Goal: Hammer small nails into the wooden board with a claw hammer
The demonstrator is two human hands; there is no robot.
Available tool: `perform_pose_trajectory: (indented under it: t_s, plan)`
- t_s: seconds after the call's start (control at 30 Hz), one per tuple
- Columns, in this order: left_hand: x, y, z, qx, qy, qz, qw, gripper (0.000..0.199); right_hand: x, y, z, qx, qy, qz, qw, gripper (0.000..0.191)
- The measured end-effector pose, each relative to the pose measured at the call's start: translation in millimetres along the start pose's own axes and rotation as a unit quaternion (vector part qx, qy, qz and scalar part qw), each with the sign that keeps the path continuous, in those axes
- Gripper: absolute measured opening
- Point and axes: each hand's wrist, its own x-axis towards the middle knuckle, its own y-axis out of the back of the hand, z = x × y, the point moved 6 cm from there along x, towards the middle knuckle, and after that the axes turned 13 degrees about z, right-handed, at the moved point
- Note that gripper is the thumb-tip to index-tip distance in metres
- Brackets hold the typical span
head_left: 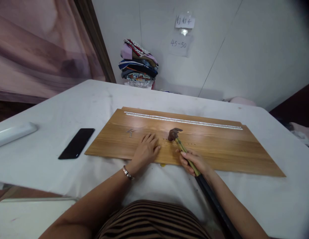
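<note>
A wide wooden board [224, 149] lies on the white-covered table in front of me. My right hand [193, 162] is wrapped round the handle of a claw hammer [173, 133], whose rusty head is at the board's middle, by a row of small dark dots. The handle's black lower part runs back along my right forearm. Flat on the board, left of the hammer head, rests my left hand [146, 146] with its fingers stretched out. A few loose nails [130, 132] lie on the board beyond it to the left.
Two white measuring strips [181, 120] run along the board's far side. Left of the board lies a black phone [77, 143], and farther left a white rounded object [15, 133]. Folded clothes [139, 64] are stacked against the wall behind the table [104, 96].
</note>
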Motion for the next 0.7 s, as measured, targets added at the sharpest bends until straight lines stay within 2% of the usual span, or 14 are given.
perform_pose_trajectory:
  t_s: [0.23,0.7]
  plan:
    - [0.2,4.8,2.5,-0.003,-0.016,0.003,1.000,0.030,-7.4,-2.4,-4.0,0.005,-0.010,0.004,1.000,0.050]
    - [-0.4,2.8,1.4,-0.008,-0.008,-0.008,1.000,0.032,-6.5,0.2,-4.3,0.005,-0.011,0.007,1.000,0.046]
